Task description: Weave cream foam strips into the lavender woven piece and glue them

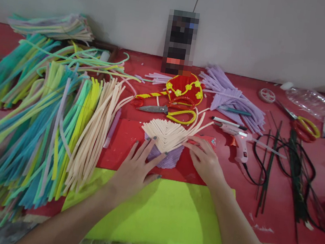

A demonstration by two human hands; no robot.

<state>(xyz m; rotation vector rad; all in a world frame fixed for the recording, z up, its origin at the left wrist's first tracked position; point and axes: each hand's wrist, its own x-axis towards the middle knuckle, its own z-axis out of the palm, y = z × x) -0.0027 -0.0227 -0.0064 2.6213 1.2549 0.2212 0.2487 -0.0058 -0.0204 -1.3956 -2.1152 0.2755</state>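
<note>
A fan-shaped piece of cream pipe cleaners (165, 132), laid in a V pattern, lies over a purple pipe-cleaner piece (166, 159). My left hand (137, 165) rests flat with its fingers spread, the fingertips pressing the left and lower part of the cream fan. At the fan's right edge, the fingers of my right hand (204, 157) are closed on a cream pipe cleaner; their tips partly hide it. Several loose cream ends stick out beyond the fan at the upper right. Just behind it lie yellow-and-red-handled scissors (182, 114).
Bundles of coloured pipe cleaners (49, 121) cover the left side. A red-and-yellow decorated piece (186, 88) and purple pipe cleaners (234, 94) lie behind. To the right are a glue gun (240, 144) with its cord, dark green stems (296, 178), more scissors (299, 122) and a plastic bottle (316, 103).
</note>
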